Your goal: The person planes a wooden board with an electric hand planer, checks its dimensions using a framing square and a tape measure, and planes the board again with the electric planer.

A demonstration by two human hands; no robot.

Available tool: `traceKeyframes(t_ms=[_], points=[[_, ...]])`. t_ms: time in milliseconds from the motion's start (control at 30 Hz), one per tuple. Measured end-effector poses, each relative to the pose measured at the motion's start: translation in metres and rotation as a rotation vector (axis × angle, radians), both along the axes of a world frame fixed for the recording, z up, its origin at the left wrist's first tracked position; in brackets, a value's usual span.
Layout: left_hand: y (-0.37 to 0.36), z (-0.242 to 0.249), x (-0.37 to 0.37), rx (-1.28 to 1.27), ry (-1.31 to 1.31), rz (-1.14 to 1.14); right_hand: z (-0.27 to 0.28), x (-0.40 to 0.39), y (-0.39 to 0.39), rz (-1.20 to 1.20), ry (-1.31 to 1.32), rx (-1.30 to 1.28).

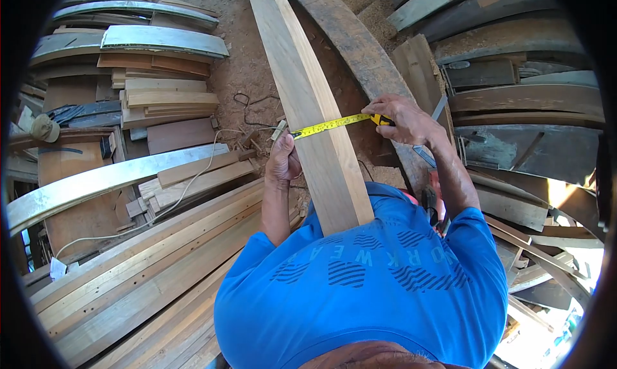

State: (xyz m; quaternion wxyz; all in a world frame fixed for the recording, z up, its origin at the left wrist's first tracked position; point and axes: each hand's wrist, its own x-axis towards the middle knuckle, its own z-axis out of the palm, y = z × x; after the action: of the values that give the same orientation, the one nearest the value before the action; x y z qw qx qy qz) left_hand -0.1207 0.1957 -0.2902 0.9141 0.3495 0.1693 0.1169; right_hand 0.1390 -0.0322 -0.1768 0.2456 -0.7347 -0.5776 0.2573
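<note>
A long wooden beam (299, 86) runs from my chest away towards the top of the view. Across its top lies the yellow blade of a tape measure (331, 125), pulled out from left to right. At the beam's left edge, my left hand (283, 155) is closed on the end of the blade. Beyond the right edge, my right hand (403, 119) is wrapped round the black and yellow case of the tape measure. The markings on the blade are too small to read.
Stacked boards (170, 99) fill the left, with long planks (160, 260) at lower left. More timber (527, 105) is piled at right. A weathered plank (360, 38) lies beside the beam. A pale cable (193, 182) and a dark cord (247, 105) trail on the left.
</note>
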Motion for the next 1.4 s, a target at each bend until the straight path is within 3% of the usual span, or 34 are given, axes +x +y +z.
traceKeyframes(t_ms=[67,300,367,433,533,733,833,867,933,967,1033,1067,1267,1400], points=[[0.001,0.001,-0.001,-0.103,-0.027,-0.013,-0.001,-0.001,0.000,-0.007,-0.006,-0.013],[-0.021,0.016,0.001,0.002,-0.017,0.006,-0.003,0.002,-0.003,0.046,0.011,0.049],[-0.049,0.030,0.001,-0.005,0.025,0.028,-0.001,-0.004,-0.006,-0.021,0.142,0.063],[-0.075,0.031,0.015,-0.303,-0.316,-0.152,-0.015,-0.008,-0.016,-0.037,0.224,0.228],[-0.098,0.045,0.018,-0.647,-0.346,-0.115,-0.030,-0.033,-0.031,-0.261,0.382,0.197],[-0.087,0.100,0.047,-0.415,-0.459,-0.201,-0.075,-0.049,-0.073,-0.311,0.436,0.144],[-0.097,0.200,0.067,-0.518,-0.550,-0.173,-0.105,-0.042,-0.095,-0.279,0.564,0.190],[-0.095,0.225,0.072,-0.412,-0.574,-0.188,-0.118,-0.041,-0.101,-0.252,0.600,0.280],[-0.084,0.260,0.086,-0.196,-0.622,-0.214,-0.072,-0.050,-0.112,-0.303,0.565,0.199],[-0.076,0.267,0.095,-0.217,-0.698,-0.158,-0.050,-0.056,-0.113,-0.311,0.496,0.190],[-0.063,0.277,0.111,-0.233,-0.804,-0.069,-0.048,-0.055,-0.116,-0.402,0.532,0.023],[-0.059,0.280,0.118,-0.225,-0.835,-0.035,-0.055,-0.056,-0.121,-0.403,0.571,0.072],[-0.058,0.294,0.140,-0.212,-0.867,-0.053,-0.069,-0.057,-0.148,-0.459,0.574,0.076],[-0.064,0.308,0.138,-0.118,-0.764,0.102,-0.082,-0.052,-0.162,-0.479,0.538,0.060]])
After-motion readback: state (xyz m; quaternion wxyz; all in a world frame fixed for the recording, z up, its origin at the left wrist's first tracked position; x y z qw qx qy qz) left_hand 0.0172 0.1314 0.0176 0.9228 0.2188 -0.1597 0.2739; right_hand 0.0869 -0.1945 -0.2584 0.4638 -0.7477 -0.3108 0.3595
